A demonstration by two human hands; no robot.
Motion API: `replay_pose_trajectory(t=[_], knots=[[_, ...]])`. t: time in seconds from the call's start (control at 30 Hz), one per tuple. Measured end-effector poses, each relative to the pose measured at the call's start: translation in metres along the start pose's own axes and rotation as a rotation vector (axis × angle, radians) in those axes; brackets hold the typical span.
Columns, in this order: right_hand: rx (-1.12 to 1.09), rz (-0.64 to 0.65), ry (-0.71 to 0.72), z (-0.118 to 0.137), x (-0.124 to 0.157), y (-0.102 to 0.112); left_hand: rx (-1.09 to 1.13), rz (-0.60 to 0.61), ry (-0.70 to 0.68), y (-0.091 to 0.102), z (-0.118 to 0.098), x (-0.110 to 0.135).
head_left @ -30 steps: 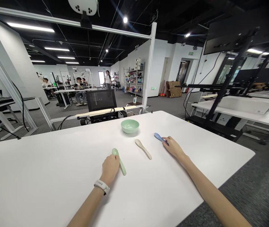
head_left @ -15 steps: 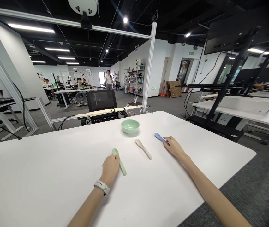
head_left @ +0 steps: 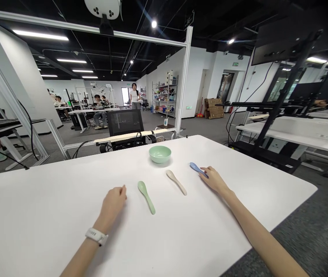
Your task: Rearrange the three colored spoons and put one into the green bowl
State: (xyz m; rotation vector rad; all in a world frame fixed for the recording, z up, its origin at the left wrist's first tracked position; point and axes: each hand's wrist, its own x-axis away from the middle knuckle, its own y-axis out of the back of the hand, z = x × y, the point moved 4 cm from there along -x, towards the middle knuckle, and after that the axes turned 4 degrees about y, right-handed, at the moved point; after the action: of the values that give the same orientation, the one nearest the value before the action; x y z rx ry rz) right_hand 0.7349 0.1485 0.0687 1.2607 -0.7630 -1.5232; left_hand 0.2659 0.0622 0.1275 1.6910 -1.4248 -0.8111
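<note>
My right hand (head_left: 213,179) pinches the handle of a blue spoon (head_left: 195,167), which lies on the white table (head_left: 66,215). My left hand (head_left: 113,202), wearing a pale wristband (head_left: 96,236), hovers over the table left of a green spoon (head_left: 146,195). Its fingers are curled in, with no object showing in them. The green spoon lies free, bowl end away from me. Between the green and blue spoons rests a beige spoon (head_left: 176,182). Behind the spoons stands a light green bowl (head_left: 159,154), upright.
A metal frame (head_left: 185,77) rises beyond the table's far edge, with a black mesh chair (head_left: 126,122) behind it. To the right is another white desk (head_left: 302,132) with a black stand. People sit or stand farther back in the room.
My left hand has let go of the green spoon and moved left, away from it. The right hand stays on the blue spoon. The view has shifted slightly.
</note>
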Motion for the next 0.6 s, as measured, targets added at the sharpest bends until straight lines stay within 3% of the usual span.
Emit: replay_pose_trajectory(t=[0.17, 0.27, 0.37, 0.43, 0.5, 0.6], knots=[[0.013, -0.101, 0.072, 0.007, -0.005, 0.002, -0.146, -0.175, 0.020, 0.064, 0.086, -0.003], [-0.038, -0.093, 0.180, 0.026, -0.014, 0.001, -0.303, -0.287, -0.035, 0.085, 0.151, -0.008], [-0.104, -0.044, 0.249, 0.050, -0.024, -0.006, -0.413, -0.333, -0.004, 0.090, 0.213, -0.015], [-0.137, -0.012, 0.275, 0.065, -0.029, -0.014, -0.444, -0.334, 0.005, 0.086, 0.243, -0.018], [-0.162, 0.018, 0.297, 0.077, -0.030, -0.023, -0.466, -0.321, 0.023, 0.078, 0.261, -0.019], [-0.195, 0.058, 0.315, 0.085, -0.027, -0.037, -0.455, -0.282, 0.051, 0.067, 0.272, -0.017]])
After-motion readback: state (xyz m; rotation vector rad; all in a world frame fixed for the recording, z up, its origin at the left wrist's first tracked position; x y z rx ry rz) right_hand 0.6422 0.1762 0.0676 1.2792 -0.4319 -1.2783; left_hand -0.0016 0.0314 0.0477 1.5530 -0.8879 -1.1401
